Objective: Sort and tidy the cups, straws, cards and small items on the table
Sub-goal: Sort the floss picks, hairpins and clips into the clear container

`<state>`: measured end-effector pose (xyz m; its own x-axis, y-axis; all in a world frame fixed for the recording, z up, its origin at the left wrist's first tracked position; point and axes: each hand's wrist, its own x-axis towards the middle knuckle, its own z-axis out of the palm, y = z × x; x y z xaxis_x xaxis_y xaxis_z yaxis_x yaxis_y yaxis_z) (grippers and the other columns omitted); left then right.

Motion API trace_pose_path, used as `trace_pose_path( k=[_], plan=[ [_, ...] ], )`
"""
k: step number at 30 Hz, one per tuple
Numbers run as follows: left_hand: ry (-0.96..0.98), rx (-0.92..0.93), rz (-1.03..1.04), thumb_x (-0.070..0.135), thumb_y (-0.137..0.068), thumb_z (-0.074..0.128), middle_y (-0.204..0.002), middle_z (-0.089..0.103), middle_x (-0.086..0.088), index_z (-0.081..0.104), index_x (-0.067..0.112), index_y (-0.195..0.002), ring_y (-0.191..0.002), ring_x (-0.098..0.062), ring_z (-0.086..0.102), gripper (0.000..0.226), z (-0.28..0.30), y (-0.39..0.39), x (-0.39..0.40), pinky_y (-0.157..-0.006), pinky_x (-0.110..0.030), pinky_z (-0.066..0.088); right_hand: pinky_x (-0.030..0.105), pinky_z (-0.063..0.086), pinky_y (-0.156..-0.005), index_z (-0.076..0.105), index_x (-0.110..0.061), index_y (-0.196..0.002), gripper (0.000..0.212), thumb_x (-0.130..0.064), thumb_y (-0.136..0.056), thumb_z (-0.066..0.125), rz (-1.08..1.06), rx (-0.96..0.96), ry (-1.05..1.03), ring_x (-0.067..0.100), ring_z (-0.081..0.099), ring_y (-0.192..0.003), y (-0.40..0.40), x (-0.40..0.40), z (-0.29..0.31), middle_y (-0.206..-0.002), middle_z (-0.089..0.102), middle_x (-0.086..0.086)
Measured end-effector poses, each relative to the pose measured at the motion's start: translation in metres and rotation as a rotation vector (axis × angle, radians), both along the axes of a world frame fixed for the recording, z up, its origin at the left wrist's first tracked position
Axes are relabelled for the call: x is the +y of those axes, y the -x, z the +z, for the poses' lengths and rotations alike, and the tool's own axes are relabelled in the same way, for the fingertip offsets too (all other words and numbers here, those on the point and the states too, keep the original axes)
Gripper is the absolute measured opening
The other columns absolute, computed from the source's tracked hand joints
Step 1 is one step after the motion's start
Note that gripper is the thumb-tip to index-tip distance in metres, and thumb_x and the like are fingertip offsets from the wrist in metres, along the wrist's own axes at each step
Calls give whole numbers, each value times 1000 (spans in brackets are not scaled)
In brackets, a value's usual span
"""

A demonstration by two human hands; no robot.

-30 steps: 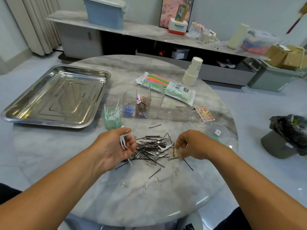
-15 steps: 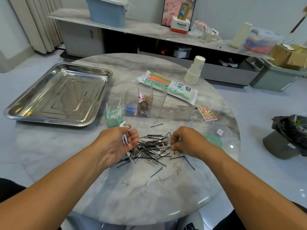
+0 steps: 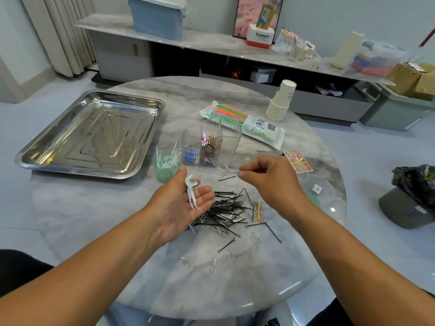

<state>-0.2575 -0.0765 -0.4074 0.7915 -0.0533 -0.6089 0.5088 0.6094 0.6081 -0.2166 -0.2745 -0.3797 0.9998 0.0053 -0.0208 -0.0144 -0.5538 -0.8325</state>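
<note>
Left hand [image 3: 181, 203] lies palm-up, fingers loose, cradling floss picks [image 3: 191, 192]; right hand [image 3: 266, 178] pinches another pick [image 3: 227, 170]. Best to pool them, then tip all into the green cup [image 3: 166, 168].

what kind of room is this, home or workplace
Most likely a home living room, though I can't be sure. A round marble table stands before a low media-style cabinet with a framed picture leaning on it, and pleated curtains hang at the left.

A single head-worn wide-angle view looks forward and down from close above the round table [image 3: 117, 231], both forearms entering from the bottom edge, the shelf unit [image 3: 211, 43] far beyond the hands; edges bend noticeably.
</note>
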Motion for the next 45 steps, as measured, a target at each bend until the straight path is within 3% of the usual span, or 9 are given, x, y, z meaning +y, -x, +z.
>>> trace_pose_path(
  k=[3, 7, 11, 14, 20, 27, 33, 40, 45],
  plan=[
    [90, -33, -33, 60, -101, 40, -114, 72, -19, 58, 1, -126, -100, -28, 73, 66, 2, 3, -6, -85, -39, 59, 14, 45, -49, 77, -8, -85, 7, -5, -81, 82, -79, 248, -404, 4, 63, -58, 17, 26, -14, -70, 73, 1],
    [194, -69, -30, 47, -105, 41, -105, 73, -18, 60, 4, -112, -81, -20, 73, 48, 4, 5, -12, -76, -32, 63, 13, 51, -62, 78, -1, -91, 10, -3, -82, 81, -37, 275, -514, 8, 72, -69, 32, 44, -25, -82, 78, 7],
    [173, -45, 85, 21, -107, 49, -103, 72, -22, 58, -3, -123, -86, -27, 72, 30, -2, 3, -7, -75, -38, 64, 17, 49, -77, 81, -21, -79, 9, -28, -84, 81, 87, 220, -350, 1, 72, -82, 29, 44, -22, -82, 78, -6],
    [155, -18, 146, 25, -105, 53, -89, 73, -16, 62, -1, -116, -78, -25, 73, 30, -1, -3, 7, -62, -34, 62, 19, 46, -69, 78, -30, -80, 7, -27, -85, 80, 94, 60, 26, -8, 65, -69, 12, 24, -18, -75, 72, -22],
    [4, -18, 187, 36, -106, 49, -67, 61, -1, 63, 10, -106, -52, -9, 54, 30, -6, -9, 22, -45, -20, 46, 24, 49, -68, 72, -34, -78, 18, -23, -76, 86, 374, 293, 670, 7, 65, -76, 4, 4, -34, -73, 67, -17],
    [-4, -32, 190, 34, -107, 46, -72, 58, -1, 59, 12, -108, -54, -8, 49, 26, -1, -12, 28, -45, -18, 41, 22, 36, -57, 73, -29, -88, 9, -31, -82, 80, 268, 192, 734, 11, 65, -81, -6, -2, -45, -82, 71, -13],
    [-30, -22, 192, 30, -107, 48, -71, 59, -1, 58, 13, -103, -54, -8, 49, 20, -1, -9, 30, -45, -17, 40, 31, 57, -75, 73, -30, -89, 16, -30, -78, 85, 312, 257, 667, 10, 67, -82, -7, -3, -46, -84, 70, -13],
    [-59, -20, 178, 31, -106, 49, -73, 59, -1, 58, 15, -99, -56, -8, 48, 20, 1, -7, 29, -43, -17, 39, 25, 41, -63, 71, -30, -88, 13, -17, -87, 71, 205, 108, 765, 16, 63, -86, -11, -8, -49, -91, 66, -10],
    [-59, -28, 197, 30, -106, 50, -76, 60, -3, 58, 13, -101, -57, -9, 50, 19, 0, -8, 30, -45, -18, 41, 19, 32, -57, 77, -34, -88, 12, -34, -78, 83, 361, 139, 721, 2, 61, -76, -6, 1, -49, -79, 69, -17]
  ],
)
